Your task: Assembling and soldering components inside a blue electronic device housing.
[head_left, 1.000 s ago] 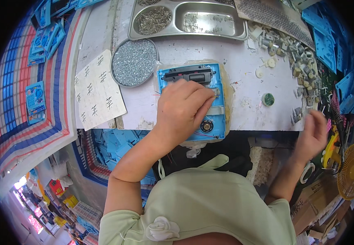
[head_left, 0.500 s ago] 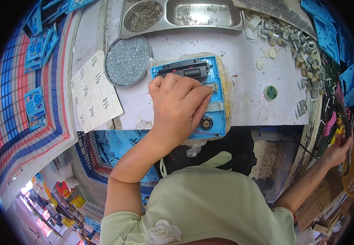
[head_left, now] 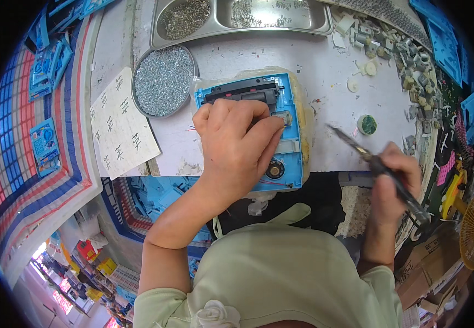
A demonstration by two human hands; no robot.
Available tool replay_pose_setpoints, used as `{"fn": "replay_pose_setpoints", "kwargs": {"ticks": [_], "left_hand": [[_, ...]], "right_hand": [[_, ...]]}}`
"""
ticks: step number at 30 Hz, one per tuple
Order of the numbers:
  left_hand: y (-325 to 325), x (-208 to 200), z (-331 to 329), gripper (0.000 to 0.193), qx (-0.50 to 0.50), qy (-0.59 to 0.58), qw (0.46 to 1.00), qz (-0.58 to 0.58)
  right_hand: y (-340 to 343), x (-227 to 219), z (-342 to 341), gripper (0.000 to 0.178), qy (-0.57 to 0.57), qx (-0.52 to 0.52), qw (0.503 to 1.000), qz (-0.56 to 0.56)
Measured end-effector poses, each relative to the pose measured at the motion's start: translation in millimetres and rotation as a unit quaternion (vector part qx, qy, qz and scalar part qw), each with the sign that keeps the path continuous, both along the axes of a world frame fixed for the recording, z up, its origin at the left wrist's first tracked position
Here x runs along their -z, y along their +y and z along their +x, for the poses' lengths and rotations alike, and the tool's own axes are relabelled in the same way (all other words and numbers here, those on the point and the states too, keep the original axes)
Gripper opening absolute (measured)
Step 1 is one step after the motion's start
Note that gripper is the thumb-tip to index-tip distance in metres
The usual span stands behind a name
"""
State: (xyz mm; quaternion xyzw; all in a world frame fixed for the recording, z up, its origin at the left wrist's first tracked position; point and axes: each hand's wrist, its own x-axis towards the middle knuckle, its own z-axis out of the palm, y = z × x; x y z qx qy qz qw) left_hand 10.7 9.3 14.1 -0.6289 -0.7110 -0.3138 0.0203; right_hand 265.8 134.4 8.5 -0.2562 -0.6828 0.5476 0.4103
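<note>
My left hand [head_left: 234,145] lies over a blue plastic casing [head_left: 296,150], its fingers bent and pinched together. Thumb and index tips meet beside a small silvery part [head_left: 286,118] in the casing; whatever they pinch is hidden. Inside the casing show a black mechanism [head_left: 248,90], a white strip [head_left: 288,146] and a round dark part with a brassy centre [head_left: 275,169]. My right hand [head_left: 392,183] is closed around the black handle of a soldering iron [head_left: 381,167]. Its thin tip points up and left, over the table, to the right of the casing and apart from it.
A round dish of small screws [head_left: 163,82] stands left of the casing, by a sheet with handwriting [head_left: 122,128]. Behind is a metal tray [head_left: 272,27] with small metal parts. Right lie a small round green-filled tin [head_left: 367,124] and a heap of small motors [head_left: 411,71].
My right hand has come in from the far right, bringing the soldering iron over the table's right side. My left hand stays on the casing. The view has shifted slightly.
</note>
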Motion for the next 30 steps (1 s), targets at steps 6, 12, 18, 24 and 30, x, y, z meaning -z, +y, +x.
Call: {"fn": "replay_pose_setpoints", "kwargs": {"ticks": [6, 12, 18, 24, 30], "left_hand": [[0, 0, 0, 0.028, -0.002, 0.000, 1.000, -0.004], [0, -1, 0, 0.029, -0.002, 0.001, 1.000, -0.008], [-1, 0, 0, 0.029, -0.003, -0.002, 1.000, -0.008], [-1, 3, 0, 0.027, -0.003, -0.004, 1.000, 0.001], [-1, 8, 0, 0.023, -0.004, -0.010, 1.000, 0.006]], "right_hand": [[1, 1, -30, 0.025, -0.033, -0.091, 0.995, 0.040], [2, 1, -37, 0.026, -0.044, -0.100, 0.992, 0.065], [4, 1, -38, 0.026, -0.048, -0.110, 0.990, 0.079], [6, -1, -41, 0.026, -0.051, -0.119, 0.987, 0.095], [7, -4, -36, 0.026, -0.058, -0.113, 0.988, 0.084]]}}
